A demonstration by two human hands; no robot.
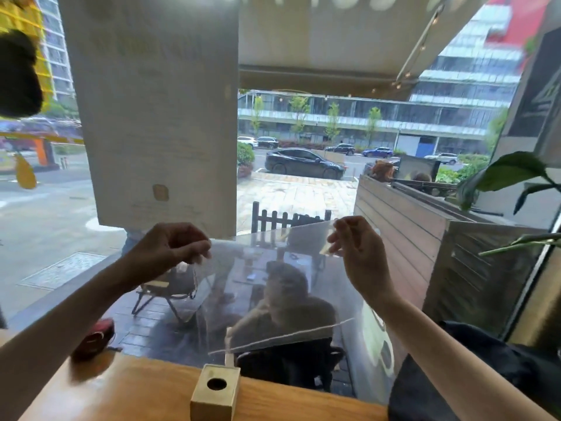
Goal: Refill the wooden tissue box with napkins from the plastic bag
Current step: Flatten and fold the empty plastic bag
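I hold a clear plastic bag (273,287) up in front of the window, spread flat between both hands. My left hand (170,250) pinches its upper left corner and my right hand (355,244) pinches its upper right corner. The bag looks see-through, and no napkins show inside it. Its lower edge hangs just above the wooden tissue box (216,393), a small cube with a round hole in its top, standing on the wooden counter (127,390) below the bag.
A large window lies straight ahead with a paper sign (158,110) stuck to it. A red object (94,338) lies at the counter's left end. Dark fabric (449,384) covers the counter at right. Plant leaves (510,174) reach in from the right.
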